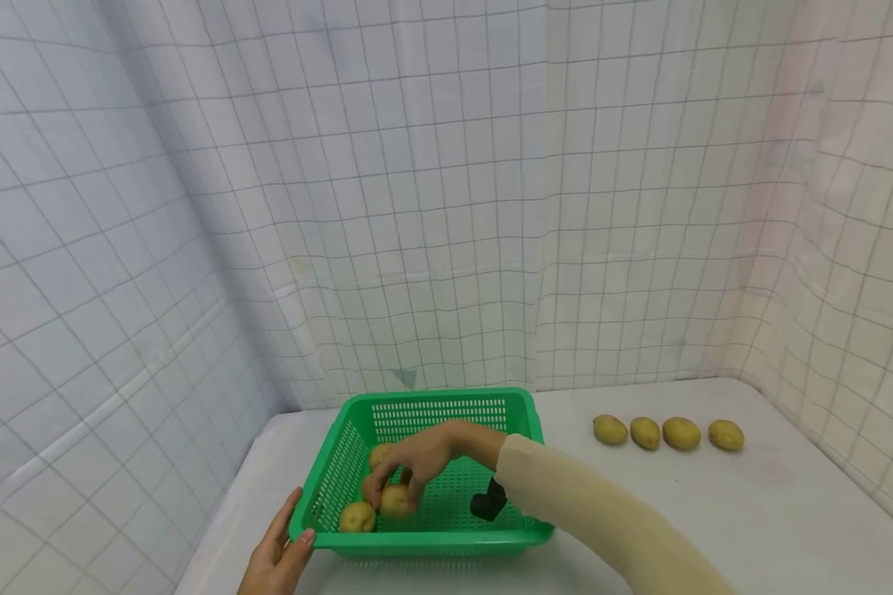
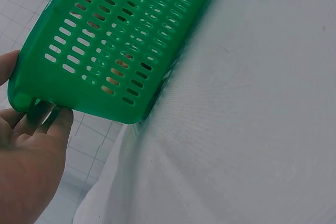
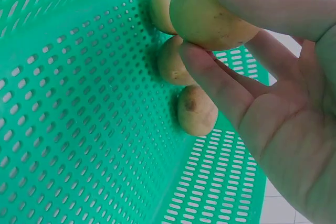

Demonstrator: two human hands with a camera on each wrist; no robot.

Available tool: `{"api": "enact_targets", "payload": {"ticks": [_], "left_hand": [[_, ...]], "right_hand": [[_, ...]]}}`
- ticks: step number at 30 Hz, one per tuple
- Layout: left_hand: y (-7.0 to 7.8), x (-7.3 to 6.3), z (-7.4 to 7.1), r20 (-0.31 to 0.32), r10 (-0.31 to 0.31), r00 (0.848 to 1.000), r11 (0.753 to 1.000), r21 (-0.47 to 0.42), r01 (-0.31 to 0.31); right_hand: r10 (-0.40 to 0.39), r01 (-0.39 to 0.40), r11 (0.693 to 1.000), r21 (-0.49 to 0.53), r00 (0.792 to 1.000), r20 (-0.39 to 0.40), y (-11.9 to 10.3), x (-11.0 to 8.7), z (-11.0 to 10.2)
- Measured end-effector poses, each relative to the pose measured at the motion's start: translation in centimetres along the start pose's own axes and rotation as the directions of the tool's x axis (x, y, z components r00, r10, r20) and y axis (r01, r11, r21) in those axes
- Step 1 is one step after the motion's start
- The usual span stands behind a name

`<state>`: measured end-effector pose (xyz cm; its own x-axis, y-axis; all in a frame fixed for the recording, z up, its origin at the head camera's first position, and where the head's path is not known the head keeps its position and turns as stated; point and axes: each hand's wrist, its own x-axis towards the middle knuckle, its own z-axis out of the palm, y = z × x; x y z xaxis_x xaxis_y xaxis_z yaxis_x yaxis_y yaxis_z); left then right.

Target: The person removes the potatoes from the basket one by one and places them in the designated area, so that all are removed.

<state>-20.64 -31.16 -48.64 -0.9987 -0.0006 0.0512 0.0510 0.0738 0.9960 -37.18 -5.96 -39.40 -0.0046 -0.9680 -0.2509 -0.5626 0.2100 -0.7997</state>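
A green plastic basket (image 1: 435, 538) with slotted walls sits on the white table. At its near left corner my left hand (image 1: 274, 555) grips the rim; the left wrist view shows the fingers (image 2: 62, 121) under the lip and the thumb on the other side. Inside the basket, my right hand (image 1: 424, 457) holds a potato (image 3: 207, 14) between thumb and fingers, above the basket floor. Three other potatoes lie in a row along the left wall: a near one (image 1: 357, 517), a middle one (image 3: 173, 61) and a far one (image 1: 379, 455).
Several potatoes (image 1: 681, 433) lie in a row on the table (image 1: 699, 512) to the right of the basket. White gridded sheets (image 1: 432, 207) hang behind and along both sides. A black object (image 1: 488, 502) shows beside my right wrist, over the basket.
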Motion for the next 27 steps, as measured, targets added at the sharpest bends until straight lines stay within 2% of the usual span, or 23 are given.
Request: {"api": "enact_targets", "payload": {"ticks": [8,15,21,27], "left_hand": [[0.0,0.2,0.3,0.003,0.022,1.000,1.000,-0.016,-0.022],[-0.2,0.3,0.2,0.013,0.033,0.999,0.998,-0.048,-0.032],[-0.2,0.4,0.1,0.003,0.005,1.000,0.998,-0.058,-0.005],[-0.1,0.4,0.0,-0.004,-0.020,1.000,0.998,-0.051,0.020]], "right_hand": [[-0.044,0.048,0.998,0.049,0.995,-0.091,-0.1,-1.9,0.0],[-0.042,0.081,0.982,0.173,0.975,-0.218,-0.2,-3.1,0.4],[-0.060,0.131,0.964,0.230,0.954,-0.293,0.2,-4.3,0.6],[-0.080,0.189,0.934,0.303,0.937,-0.339,0.5,-5.4,0.8]]}}
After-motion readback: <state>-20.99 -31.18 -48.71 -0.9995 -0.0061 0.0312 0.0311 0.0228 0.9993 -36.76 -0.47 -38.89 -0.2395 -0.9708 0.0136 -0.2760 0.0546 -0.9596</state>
